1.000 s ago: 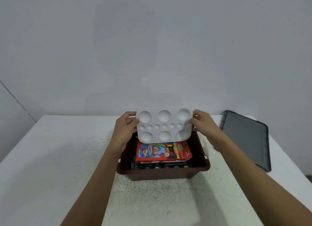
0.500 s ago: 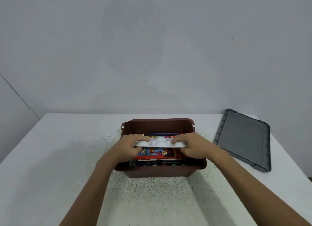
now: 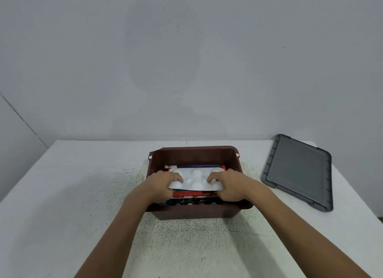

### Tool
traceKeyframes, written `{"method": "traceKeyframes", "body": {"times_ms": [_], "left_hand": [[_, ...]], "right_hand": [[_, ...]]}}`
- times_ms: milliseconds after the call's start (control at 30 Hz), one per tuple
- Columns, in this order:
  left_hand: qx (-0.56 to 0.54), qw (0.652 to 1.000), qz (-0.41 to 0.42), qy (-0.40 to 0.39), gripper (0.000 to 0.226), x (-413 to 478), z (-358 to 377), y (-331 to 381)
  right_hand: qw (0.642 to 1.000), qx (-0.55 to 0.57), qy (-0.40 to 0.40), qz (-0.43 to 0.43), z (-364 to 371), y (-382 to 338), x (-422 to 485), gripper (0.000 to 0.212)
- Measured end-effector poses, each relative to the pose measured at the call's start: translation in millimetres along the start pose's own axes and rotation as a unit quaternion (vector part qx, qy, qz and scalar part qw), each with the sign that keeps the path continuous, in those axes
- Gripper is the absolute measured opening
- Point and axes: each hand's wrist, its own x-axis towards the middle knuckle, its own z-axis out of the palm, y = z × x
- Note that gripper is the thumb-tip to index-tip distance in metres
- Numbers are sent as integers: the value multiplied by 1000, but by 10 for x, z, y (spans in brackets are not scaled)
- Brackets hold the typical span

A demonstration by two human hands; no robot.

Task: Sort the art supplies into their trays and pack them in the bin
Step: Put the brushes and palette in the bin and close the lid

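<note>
Palette held inside the bin, both hands engaged.

The left hand (image 3: 163,182) and right hand (image 3: 230,184) each grip one end of the white palette (image 3: 196,179), fingers curled over its edges. The palette lies on a red box (image 3: 192,194) inside the brown bin (image 3: 194,155), with a paintbrush (image 3: 194,166) behind it. A grey lid (image 3: 298,169) lies on the table (image 3: 83,184), right of the bin.

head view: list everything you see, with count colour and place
bin: 1, brown, middle of table, open
palette: 1, white, in bin atop red box
red box: 1, red, in bin under palette
paintbrush: at least 1, blue handle, along bin's far wall
paint pots: count unclear, dark, along bin's near wall
lid: 1, grey, on table right of bin
table: 1, white speckled, under everything
left hand: 1, grips palette's left end
right hand: 1, grips palette's right end
</note>
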Motion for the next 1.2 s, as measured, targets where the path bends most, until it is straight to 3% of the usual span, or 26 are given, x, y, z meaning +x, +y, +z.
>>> {"method": "traceKeyframes", "body": {"times_ms": [200,433,567,733,900,1200], "left_hand": [[31,999,22,-13,53,-33,18,14],[-8,998,24,52,50,-16,27,72],[-16,994,37,98,43,25,13,161],[-62,987,72,126,33,150,7,396],[-132,969,134,161,27,373,-32,890],[-227,948,169,146,27,857,173,2173]], "right_hand": [[998,-57,2,-2,48,-14,36,59],[997,-54,37,-26,120,36,91,64],[992,49,99,-61,118,100,25,58],[965,98,231,-80,0,266,-82,36],[932,170,321,-15,-130,652,-224,28],[890,246,365,121,-170,1736,-656,27]]}}
